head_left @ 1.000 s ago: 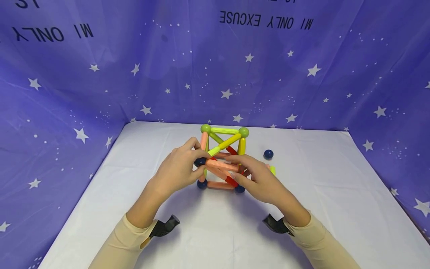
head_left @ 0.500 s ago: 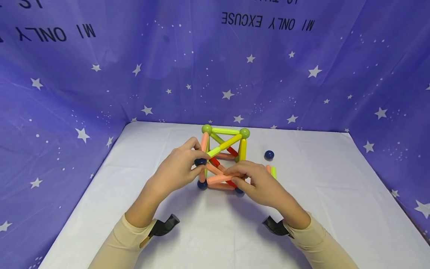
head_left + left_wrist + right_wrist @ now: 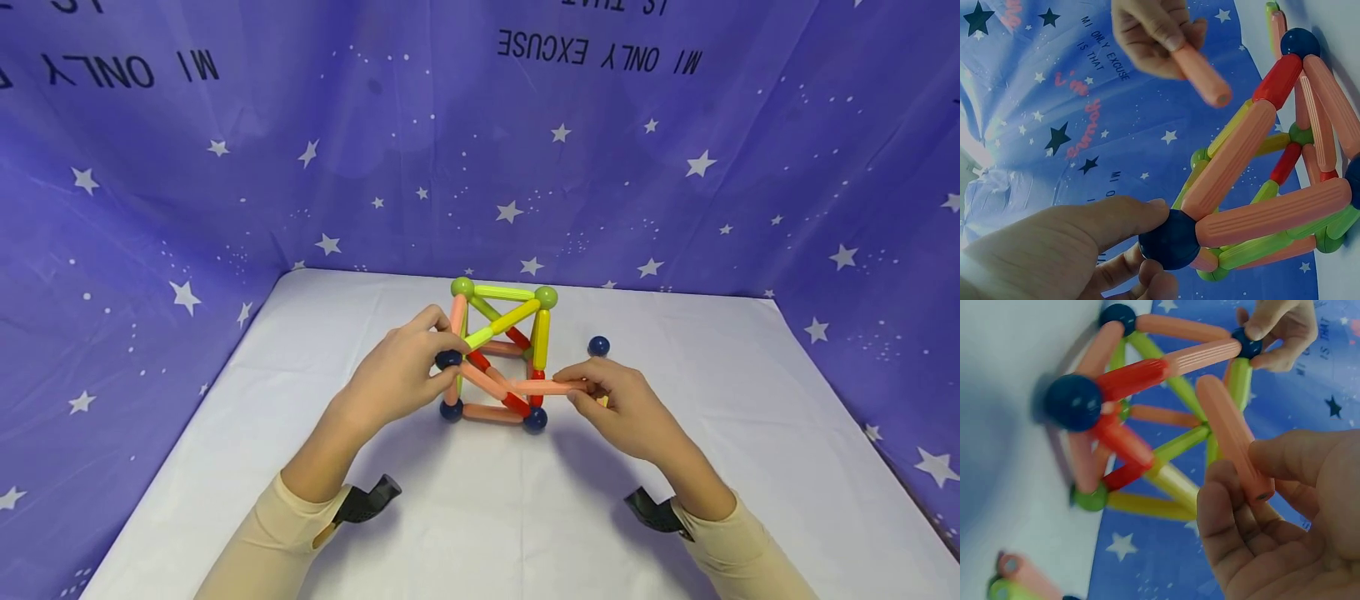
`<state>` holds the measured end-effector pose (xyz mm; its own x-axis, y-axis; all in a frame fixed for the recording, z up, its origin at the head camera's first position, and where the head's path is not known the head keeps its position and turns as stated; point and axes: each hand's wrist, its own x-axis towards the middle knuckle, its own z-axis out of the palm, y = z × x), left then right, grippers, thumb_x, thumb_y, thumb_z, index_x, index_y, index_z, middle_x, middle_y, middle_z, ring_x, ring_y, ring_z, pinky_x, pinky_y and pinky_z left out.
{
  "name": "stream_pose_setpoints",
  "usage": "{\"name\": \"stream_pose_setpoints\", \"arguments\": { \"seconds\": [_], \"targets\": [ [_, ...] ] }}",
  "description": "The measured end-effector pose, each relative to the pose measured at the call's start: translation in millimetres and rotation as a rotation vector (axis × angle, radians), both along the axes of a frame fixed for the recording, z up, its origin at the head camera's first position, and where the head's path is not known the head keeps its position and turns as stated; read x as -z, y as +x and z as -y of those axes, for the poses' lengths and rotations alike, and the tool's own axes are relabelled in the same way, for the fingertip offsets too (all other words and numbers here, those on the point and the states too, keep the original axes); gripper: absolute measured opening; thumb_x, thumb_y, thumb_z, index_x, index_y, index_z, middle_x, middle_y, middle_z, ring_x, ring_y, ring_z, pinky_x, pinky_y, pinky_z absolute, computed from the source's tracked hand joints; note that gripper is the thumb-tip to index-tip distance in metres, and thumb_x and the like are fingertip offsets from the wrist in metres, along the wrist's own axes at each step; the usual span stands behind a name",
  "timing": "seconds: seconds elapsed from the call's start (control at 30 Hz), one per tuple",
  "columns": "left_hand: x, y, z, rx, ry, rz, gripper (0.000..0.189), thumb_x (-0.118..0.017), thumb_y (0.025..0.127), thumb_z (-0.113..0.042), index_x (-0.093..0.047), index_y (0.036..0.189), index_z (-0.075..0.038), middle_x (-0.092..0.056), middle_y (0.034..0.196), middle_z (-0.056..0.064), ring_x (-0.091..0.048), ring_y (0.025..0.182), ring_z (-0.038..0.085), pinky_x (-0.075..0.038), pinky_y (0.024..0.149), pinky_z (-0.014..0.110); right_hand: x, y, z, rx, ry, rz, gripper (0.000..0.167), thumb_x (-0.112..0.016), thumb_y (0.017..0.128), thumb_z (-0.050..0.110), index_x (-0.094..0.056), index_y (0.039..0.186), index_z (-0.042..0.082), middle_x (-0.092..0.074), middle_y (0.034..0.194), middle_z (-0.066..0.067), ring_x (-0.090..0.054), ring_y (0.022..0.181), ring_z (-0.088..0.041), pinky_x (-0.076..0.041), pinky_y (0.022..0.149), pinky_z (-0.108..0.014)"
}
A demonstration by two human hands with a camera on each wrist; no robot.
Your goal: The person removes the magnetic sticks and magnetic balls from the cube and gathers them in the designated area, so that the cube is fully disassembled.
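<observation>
A cube-like frame of colored rods and balls, with lime balls (image 3: 546,297) at the far top and dark blue balls (image 3: 535,418) at the near bottom, stands mid-table. My left hand (image 3: 397,371) pinches the dark blue ball (image 3: 1172,240) at its near upper left corner; salmon rods (image 3: 1235,159) run from that ball. Between thumb and fingers, my right hand (image 3: 626,408) holds a loose salmon rod (image 3: 1235,434) to the frame's right. In the left wrist view, the rod's free end hangs apart from the frame. Red-and-yellow rods form the right side.
Behind my right hand lies a loose dark blue ball (image 3: 598,346). A loose salmon rod (image 3: 1032,575) and a lime rod (image 3: 1010,590) lie on the table, mostly hidden in the head view. A purple starry curtain (image 3: 510,167) borders the white-covered table (image 3: 480,517).
My right hand has drawn the salmon rod away from the held ball, first lower, then to the right. The left hand keeps its pinch on the ball, almost still.
</observation>
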<state>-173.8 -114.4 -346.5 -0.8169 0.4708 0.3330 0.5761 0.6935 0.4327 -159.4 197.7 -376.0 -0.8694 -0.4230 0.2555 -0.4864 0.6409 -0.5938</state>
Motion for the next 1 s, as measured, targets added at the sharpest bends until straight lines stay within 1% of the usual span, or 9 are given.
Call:
{"name": "stream_pose_setpoints", "arguments": {
  "seconds": [0.17, 0.3, 0.47, 0.6, 0.67, 0.73, 0.8, 0.9, 1.0],
  "targets": [
    [-0.4, -0.8, 0.5, 0.004, -0.004, 0.008, 0.02, -0.076, 0.085, -0.014, -0.074, 0.105, -0.016, -0.048, 0.102, -0.005, -0.045, 0.052, 0.008, -0.042, 0.049, 0.025, 8.3, 1.5, -18, 0.111, 0.018, 0.056, 0.023, -0.066, 0.092, 0.008, -0.068, 0.111, 0.021, -0.065, 0.08, 0.008, -0.059, 0.07, -0.016, -0.047, 0.058, -0.029],
    [-0.7, -1.1, 2.1, 0.013, -0.008, 0.01, 0.021, -0.075, 0.085, -0.014, -0.074, 0.105, -0.015, -0.048, 0.103, -0.004, -0.046, 0.055, 0.007, -0.044, 0.05, 0.024, 14.9, -1.0, -35, 0.234, 0.045, 0.076, 0.017, -0.064, 0.095, 0.013, -0.068, 0.111, 0.018, -0.064, 0.078, 0.003, -0.055, 0.067, -0.019, -0.045, 0.053, -0.029],
    [-1.2, -1.8, 3.3, 0.029, -0.006, 0.005, 0.022, -0.076, 0.083, -0.011, -0.074, 0.105, -0.015, -0.049, 0.103, -0.004, -0.052, 0.064, 0.009, -0.046, 0.054, 0.024, 24.3, -2.8, -59, 0.379, 0.114, 0.036, 0.016, -0.061, 0.096, 0.015, -0.068, 0.11, 0.012, -0.06, 0.076, -0.003, -0.048, 0.063, -0.02, -0.04, 0.05, -0.029],
    [-1.5, -2.4, 3.4, 0.028, -0.019, -0.007, 0.027, -0.077, 0.08, -0.007, -0.074, 0.105, -0.015, -0.049, 0.103, -0.004, -0.053, 0.071, 0.011, -0.046, 0.06, 0.024, 32.7, -4.2, -75, 0.52, 0.165, -0.034, 0.018, -0.061, 0.092, 0.011, -0.068, 0.108, 0.006, -0.061, 0.077, -0.005, -0.047, 0.061, -0.019, -0.038, 0.05, -0.03],
    [-1.4, -2.6, 3.2, 0.024, -0.027, -0.014, 0.028, -0.078, 0.079, -0.006, -0.075, 0.105, -0.015, -0.05, 0.103, -0.004, -0.053, 0.073, 0.012, -0.046, 0.062, 0.025, 36.4, -4.7, -81, 0.577, 0.185, -0.032, 0.019, -0.061, 0.089, 0.01, -0.067, 0.107, 0.004, -0.061, 0.078, -0.007, -0.048, 0.06, -0.02, -0.038, 0.049, -0.031],
    [-1.0, -2.8, 3.1, 0.022, -0.032, -0.022, 0.029, -0.078, 0.078, -0.006, -0.075, 0.105, -0.016, -0.05, 0.103, -0.004, -0.052, 0.075, 0.012, -0.045, 0.063, 0.025, 40.3, -5.8, -84, 0.602, 0.217, 0.001, 0.021, -0.06, 0.088, 0.01, -0.066, 0.106, 0.001, -0.062, 0.079, -0.009, -0.05, 0.06, -0.021, -0.039, 0.049, -0.031],
    [-0.4, -2.9, 3.0, 0.021, -0.033, -0.024, 0.029, -0.079, 0.078, -0.006, -0.075, 0.105, -0.016, -0.05, 0.102, -0.004, -0.051, 0.076, 0.012, -0.045, 0.063, 0.026, 43.8, -7.2, -85, 0.604, 0.252, 0.068, 0.023, -0.061, 0.087, 0.014, -0.064, 0.106, 0.0, -0.062, 0.08, -0.009, -0.051, 0.061, -0.021, -0.039, 0.049, -0.031],
    [0.3, -2.9, 3.0, 0.019, -0.031, -0.021, 0.028, -0.079, 0.079, -0.007, -0.074, 0.105, -0.016, -0.049, 0.102, -0.004, -0.051, 0.076, 0.012, -0.045, 0.063, 0.025, 48.1, -9.8, -83, 0.561, 0.296, 0.158, 0.028, -0.063, 0.086, 0.02, -0.063, 0.105, 0.0, -0.063, 0.082, -0.009, -0.053, 0.063, -0.021, -0.04, 0.051, -0.032],
    [0.1, -2.8, 2.7, 0.015, -0.03, -0.018, 0.027, -0.079, 0.08, -0.008, -0.074, 0.105, -0.017, -0.049, 0.103, -0.005, -0.052, 0.076, 0.011, -0.046, 0.063, 0.025, 51.1, -12.5, -80, 0.511, 0.295, 0.209, 0.03, -0.066, 0.085, 0.025, -0.063, 0.103, 0.001, -0.065, 0.082, -0.007, -0.055, 0.065, -0.02, -0.042, 0.054, -0.032]
  ]
}}
